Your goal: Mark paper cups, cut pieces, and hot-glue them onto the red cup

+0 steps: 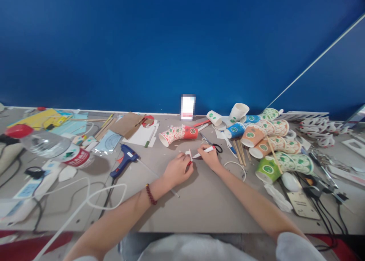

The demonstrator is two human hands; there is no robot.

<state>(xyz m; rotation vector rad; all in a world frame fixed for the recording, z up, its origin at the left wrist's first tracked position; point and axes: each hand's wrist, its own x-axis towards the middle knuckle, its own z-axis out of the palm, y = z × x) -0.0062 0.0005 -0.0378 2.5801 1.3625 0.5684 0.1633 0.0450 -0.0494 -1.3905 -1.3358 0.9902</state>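
Note:
My left hand (177,171) rests low over the table, its fingers closed on a small white piece with red on it (188,153), mostly covered by the fingers. Just to the right, my right hand (210,158) grips a white marker with a red end (205,151). The marker slants down to the left, its dark tip at or very near the white piece; contact is too small to make out. Behind both hands lies a curved stack of red-and-white paper cups (179,133). Black-handled scissors (218,148) lie partly hidden beyond my right hand.
A blue glue gun (124,160) lies left of my left hand, with a large water bottle (57,148) farther left. Stacked paper cups (265,169) crowd the right side. A white cable (87,198) loops near my left forearm. A blue wall (159,51) bounds the table's back.

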